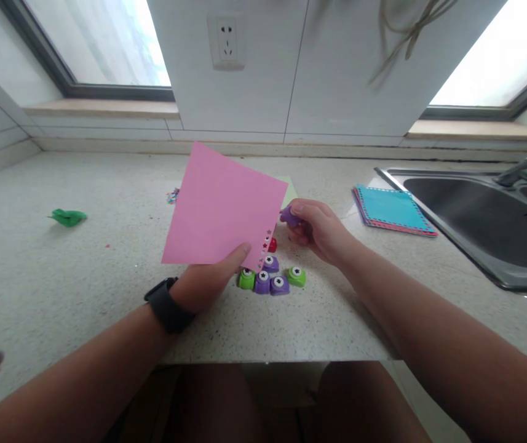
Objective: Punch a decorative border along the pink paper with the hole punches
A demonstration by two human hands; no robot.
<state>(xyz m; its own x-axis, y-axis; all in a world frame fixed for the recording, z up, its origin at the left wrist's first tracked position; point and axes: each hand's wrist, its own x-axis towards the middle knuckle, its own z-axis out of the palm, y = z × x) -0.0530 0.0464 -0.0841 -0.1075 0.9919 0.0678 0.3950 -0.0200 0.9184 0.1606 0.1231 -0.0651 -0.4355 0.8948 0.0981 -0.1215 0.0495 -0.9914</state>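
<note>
Pink paper (pixel 226 206), punched along part of one edge.
It is held above the counter (pixel 83 289), pinched by the left hand (pixel 212 280), whose fingers are hidden underneath; small shapes are cut low on its right edge, the upper stretch and other edges being left plain. A purple punch (pixel 291 216) is gripped by the right hand (pixel 317 227) just beside that edge.

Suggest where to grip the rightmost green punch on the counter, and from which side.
Probably pinch the green punch by its rounded body, below the white disc, coming from the right: a purple punch sits close on its left.
</note>
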